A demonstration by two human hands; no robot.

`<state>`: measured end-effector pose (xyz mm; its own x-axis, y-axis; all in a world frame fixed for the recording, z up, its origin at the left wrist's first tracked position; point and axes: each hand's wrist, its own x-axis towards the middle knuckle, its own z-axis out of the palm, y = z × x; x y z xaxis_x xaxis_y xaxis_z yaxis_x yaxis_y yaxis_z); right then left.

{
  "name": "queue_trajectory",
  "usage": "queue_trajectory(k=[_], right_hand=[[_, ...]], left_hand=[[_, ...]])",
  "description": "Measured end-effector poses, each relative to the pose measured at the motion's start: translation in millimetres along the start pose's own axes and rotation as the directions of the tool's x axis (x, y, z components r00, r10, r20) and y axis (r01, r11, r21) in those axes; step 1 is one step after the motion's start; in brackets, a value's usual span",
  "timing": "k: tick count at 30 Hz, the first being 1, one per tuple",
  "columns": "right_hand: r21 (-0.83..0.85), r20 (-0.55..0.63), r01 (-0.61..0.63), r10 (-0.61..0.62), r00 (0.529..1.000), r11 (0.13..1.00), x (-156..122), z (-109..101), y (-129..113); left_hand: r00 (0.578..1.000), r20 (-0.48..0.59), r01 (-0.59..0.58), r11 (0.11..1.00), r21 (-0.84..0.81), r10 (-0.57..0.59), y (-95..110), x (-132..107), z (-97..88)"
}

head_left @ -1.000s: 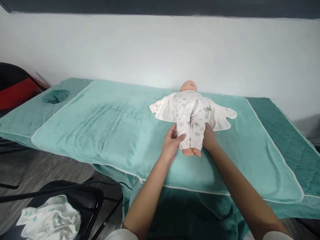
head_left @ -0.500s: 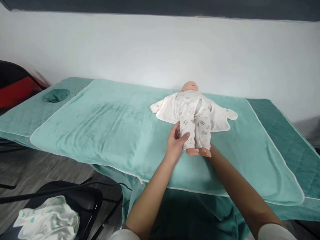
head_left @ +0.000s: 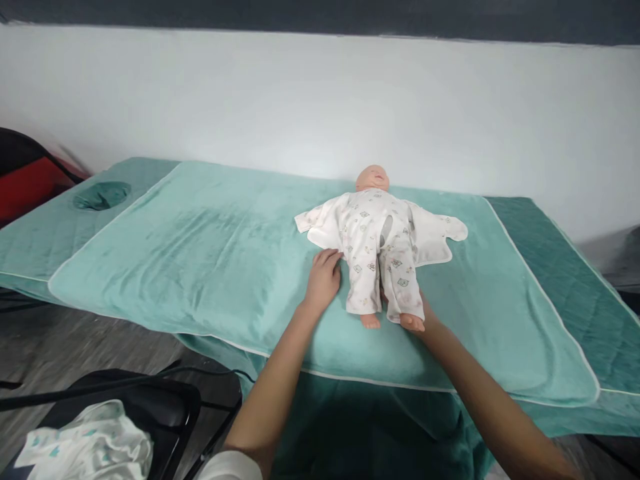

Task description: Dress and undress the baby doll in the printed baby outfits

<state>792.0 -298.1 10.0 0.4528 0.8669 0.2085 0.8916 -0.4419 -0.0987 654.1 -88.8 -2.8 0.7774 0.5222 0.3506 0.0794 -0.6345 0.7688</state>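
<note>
A baby doll (head_left: 373,179) lies on its back on the light green blanket (head_left: 225,233), head toward the wall and feet toward me. It has on white patterned pants (head_left: 363,267). A white top (head_left: 430,233) is spread out on both sides of its body. My left hand (head_left: 324,277) rests on the blanket left of the doll's hip, holding nothing, fingers loosely bent and fingertips near the top's lower edge. Behind the doll's leg on the right is my right hand (head_left: 424,308), mostly hidden, with fingertips faintly showing between the legs; it holds that leg slightly raised.
The blanket covers a padded massage bed (head_left: 560,267) with a face hole (head_left: 103,195) at the left end, against a white wall (head_left: 250,100). At lower left a black chair (head_left: 165,400) carries crumpled white cloth (head_left: 95,447). A black cable (head_left: 100,383) passes over it.
My left hand has let go of the doll's left-side leg and moved left onto the blanket. The legs are lower and farther apart. My right hand stays behind the right-side leg.
</note>
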Motion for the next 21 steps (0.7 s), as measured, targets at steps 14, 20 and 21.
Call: queue_trajectory(k=[14, 20, 21], right_hand=[[-0.092, -0.193, -0.080, 0.062, 0.979, 0.993, -9, -6, 64], [-0.139, -0.237, -0.078, 0.043, 0.971, 0.987, -23, -7, 66], [-0.135, -0.244, -0.085, 0.050, 0.969, 0.987, -29, -7, 66]], left_hand=[[0.993, 0.075, -0.113, 0.844, 0.524, 0.086, -4, 25, 0.3], [0.998, -0.009, -0.053, 0.859, 0.509, 0.067, -1, -3, -11.2], [0.998, -0.015, -0.045, 0.865, 0.500, 0.061, -1, -7, -12.6]])
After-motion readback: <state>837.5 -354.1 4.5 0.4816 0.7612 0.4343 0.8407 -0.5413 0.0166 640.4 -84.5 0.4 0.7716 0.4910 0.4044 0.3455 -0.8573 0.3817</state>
